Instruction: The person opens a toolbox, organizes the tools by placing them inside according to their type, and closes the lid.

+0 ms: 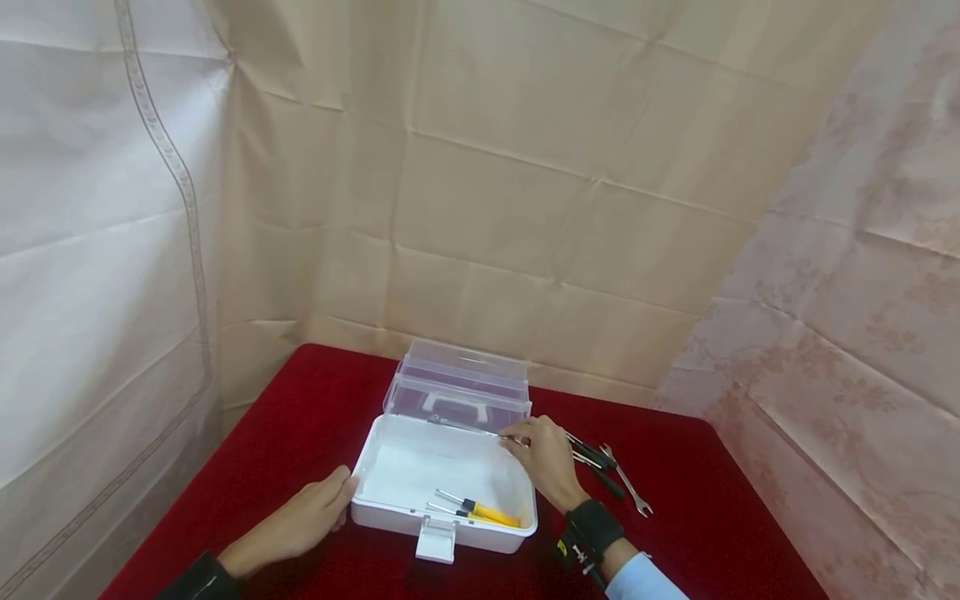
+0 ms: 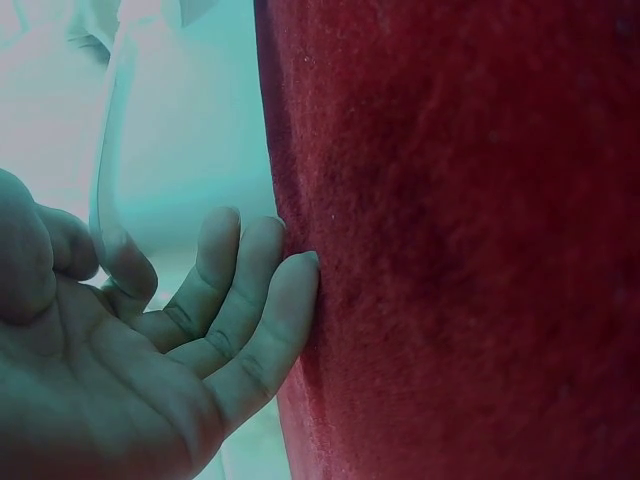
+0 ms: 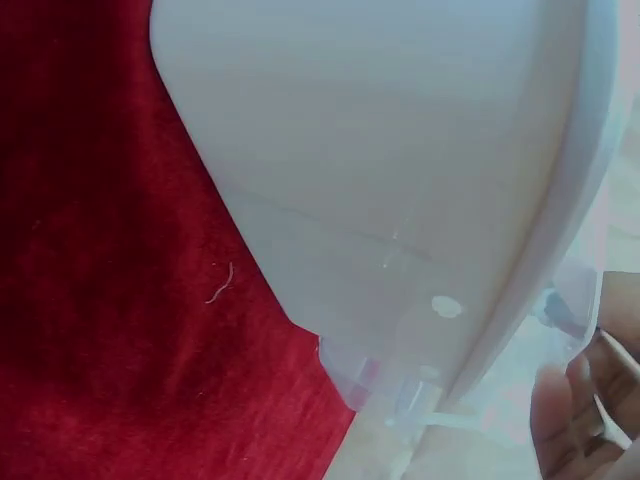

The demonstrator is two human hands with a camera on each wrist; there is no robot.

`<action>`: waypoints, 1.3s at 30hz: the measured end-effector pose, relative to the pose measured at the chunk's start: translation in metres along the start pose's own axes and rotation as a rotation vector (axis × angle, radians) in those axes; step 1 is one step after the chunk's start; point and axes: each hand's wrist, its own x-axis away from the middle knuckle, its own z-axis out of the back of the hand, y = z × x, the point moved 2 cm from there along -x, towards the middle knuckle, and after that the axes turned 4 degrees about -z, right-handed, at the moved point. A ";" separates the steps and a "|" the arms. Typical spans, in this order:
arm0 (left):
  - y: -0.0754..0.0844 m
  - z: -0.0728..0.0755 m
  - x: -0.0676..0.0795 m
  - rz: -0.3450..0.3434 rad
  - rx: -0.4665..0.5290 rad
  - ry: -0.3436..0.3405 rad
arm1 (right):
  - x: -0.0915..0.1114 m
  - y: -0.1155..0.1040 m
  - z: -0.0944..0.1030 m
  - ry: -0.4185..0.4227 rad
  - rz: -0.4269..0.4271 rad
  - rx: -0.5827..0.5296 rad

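A white plastic toolbox (image 1: 386, 518) stands with its clear lid (image 1: 465, 379) folded back. My left hand (image 1: 318, 504) holds its left wall, thumb and index finger at the rim (image 2: 98, 190) and the other fingers along the outside. Over the box's back right corner, my right hand (image 1: 546, 454) pinches one end of a long slim metal tool (image 1: 465, 428). The tool points left along the back rim; its gripped end is partly hidden by the fingers. Inside the box, two screwdrivers with yellow handles (image 1: 493, 515) lie at the front right.
Right of the box lie an open-ended wrench (image 1: 628, 482) and several dark-handled tools (image 1: 596, 457), partly behind my right hand. A white latch (image 1: 436, 540) hangs from the box front. Red cloth (image 1: 300, 417) covers the table; a beige curtain (image 1: 480, 250) hangs behind it.
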 end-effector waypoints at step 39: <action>0.007 0.000 0.020 0.039 -0.035 0.010 | 0.090 0.185 0.074 -0.289 -0.591 0.105</action>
